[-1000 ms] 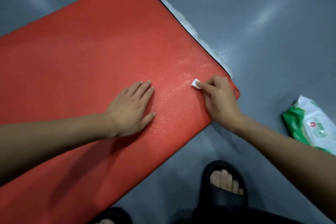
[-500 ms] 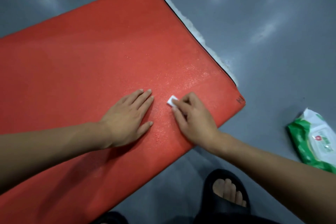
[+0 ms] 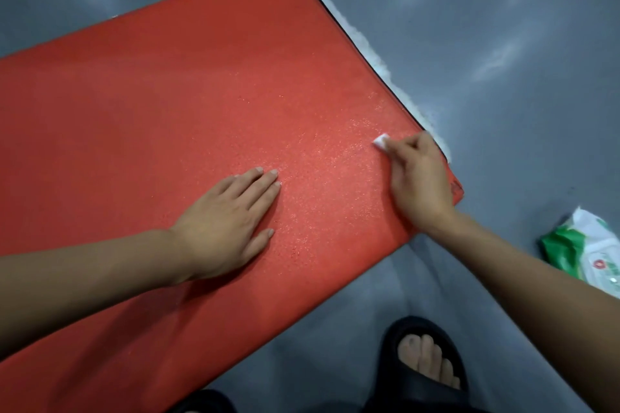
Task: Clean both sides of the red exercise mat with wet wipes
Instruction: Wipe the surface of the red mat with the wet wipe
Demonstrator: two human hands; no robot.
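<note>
Right hand [image 3: 419, 184]: fingers curled, pinching a small folded wet wipe [image 3: 381, 140] pressed onto the red exercise mat [image 3: 167, 104], near the mat's right end edge. Left hand [image 3: 228, 221]: flat, fingers straight, palm down on the mat nearer its middle, holding nothing. Mat lies on the grey floor [image 3: 503, 111]; wet sheen between the hands.

Step judged: wiping the upper face, right end. Next calls for strokes toward the dry left stretch, then flipping the mat.

Green-and-white wipes pack [image 3: 583, 251] lies off the mat's right corner; label print unreadable. Dark mark at that corner, illegible.
</note>
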